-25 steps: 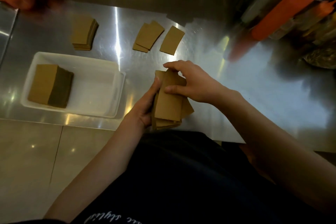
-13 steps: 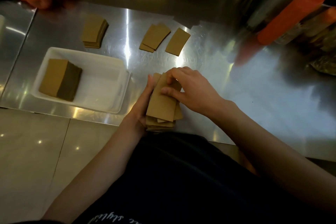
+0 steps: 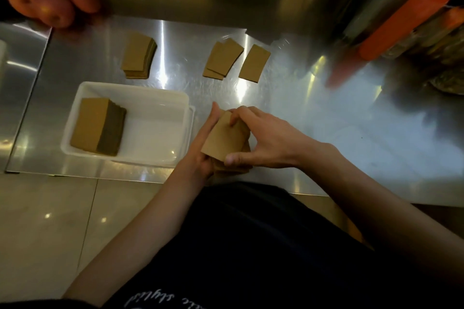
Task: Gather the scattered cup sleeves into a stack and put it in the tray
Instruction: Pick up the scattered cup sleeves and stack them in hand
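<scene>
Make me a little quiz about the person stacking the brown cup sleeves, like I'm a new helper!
1. True or false: the white tray already holds a stack of sleeves.
2. Which hands grip the bundle of sleeves? A) left hand only B) right hand only C) both
3. Fill in: the single loose sleeve lies on the steel ____, next to a small overlapping pile.

Key
1. True.
2. C: the left hand and right hand both hold it.
3. Counter. Another stack sits beyond the tray.
</scene>
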Action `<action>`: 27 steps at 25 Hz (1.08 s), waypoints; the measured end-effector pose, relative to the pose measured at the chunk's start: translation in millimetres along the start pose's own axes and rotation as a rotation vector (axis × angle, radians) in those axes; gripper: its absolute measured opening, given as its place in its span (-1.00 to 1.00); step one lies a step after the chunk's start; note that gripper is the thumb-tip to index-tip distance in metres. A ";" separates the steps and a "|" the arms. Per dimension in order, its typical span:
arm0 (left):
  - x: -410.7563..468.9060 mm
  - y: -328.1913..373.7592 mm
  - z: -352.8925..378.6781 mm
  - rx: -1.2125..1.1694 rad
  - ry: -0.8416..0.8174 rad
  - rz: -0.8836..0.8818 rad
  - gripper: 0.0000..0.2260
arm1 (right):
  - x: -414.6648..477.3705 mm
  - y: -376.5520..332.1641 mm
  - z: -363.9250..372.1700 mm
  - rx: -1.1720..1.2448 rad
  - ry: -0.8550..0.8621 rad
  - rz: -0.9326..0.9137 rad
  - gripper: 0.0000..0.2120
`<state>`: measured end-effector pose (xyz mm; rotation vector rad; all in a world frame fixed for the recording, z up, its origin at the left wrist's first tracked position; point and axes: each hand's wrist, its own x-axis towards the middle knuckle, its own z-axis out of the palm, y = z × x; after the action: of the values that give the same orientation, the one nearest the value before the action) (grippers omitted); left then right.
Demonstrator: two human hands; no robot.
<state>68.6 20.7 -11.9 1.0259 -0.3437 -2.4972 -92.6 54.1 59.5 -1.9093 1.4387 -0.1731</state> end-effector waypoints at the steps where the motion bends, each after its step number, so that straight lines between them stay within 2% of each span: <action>1: 0.2 -0.7 -2.8 0.007 0.015 -0.005 -0.24 | 0.5 -0.3 0.0 -0.003 -0.026 0.007 -0.19; 4: 0.0 -3.5 -9.4 -0.007 0.029 0.002 -0.27 | 2.5 -0.8 -2.6 0.009 -0.076 0.016 -0.14; 11: -9.9 -3.4 -14.9 -0.147 -0.063 0.049 -0.60 | 7.4 0.5 3.6 -0.038 -0.036 -0.026 -0.19; 15: -10.0 1.7 -16.4 -0.100 -0.132 0.158 -0.33 | 11.2 2.0 7.4 -0.013 -0.015 -0.071 -0.20; 17: -7.2 4.1 -22.0 -0.085 -0.165 0.203 -0.29 | 13.1 3.3 6.6 0.037 -0.026 -0.070 -0.24; 19: -7.4 7.8 -25.3 -0.103 -0.183 0.191 -0.24 | 15.8 6.0 3.2 0.137 -0.016 -0.064 -0.32; 21: -7.7 10.6 -29.0 -0.111 -0.203 0.166 -0.16 | 22.4 13.2 -2.3 0.234 0.081 -0.039 -0.41; 24: -8.8 13.1 -31.8 -0.121 -0.191 0.222 -0.24 | 39.3 40.0 -11.7 0.349 0.252 0.097 -0.46; 27: -10.2 17.8 -32.4 -0.171 -0.189 0.225 -0.25 | 61.5 74.9 -18.7 0.350 0.293 0.229 -0.47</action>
<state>103.3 7.5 -21.6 0.6481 -0.2782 -2.3750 -138.1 -16.8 8.2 -1.4667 1.6796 -0.5755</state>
